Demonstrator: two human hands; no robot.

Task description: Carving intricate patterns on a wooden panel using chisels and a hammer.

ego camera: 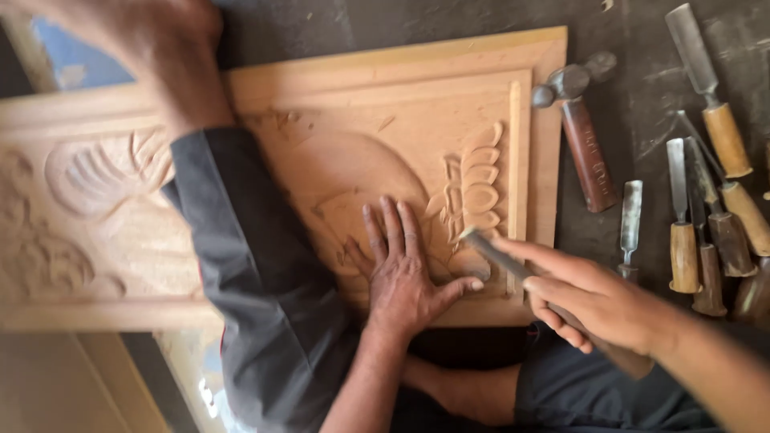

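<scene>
Down on the dark floor [642, 96], seen from the head camera, one carved wooden panel [417, 104] is lying flat, with a lotus flower [473, 192] cut in relief near its right border. The left hand [401, 269] is pressing palm-down on the panel just left of the flower, fingers [393, 228] spread wide and holding nothing. The right hand [589, 301] is gripping a chisel [497, 256], fingers wrapped narrowly around its shaft, and the blade tip is touching the wood at the lower part of the lotus. A trousered knee [241, 265] is resting across the panel's middle.

Right of the panel, one hammer [581, 136] with a reddish-brown handle is lying partly on the panel's edge. Further right, a cluster of spare chisels [706, 208] with wooden handles is lying on the floor; about seven are showing, though the blur and the frame edge are making the count uncertain. No packages, labels or signs are appearing in this view.
</scene>
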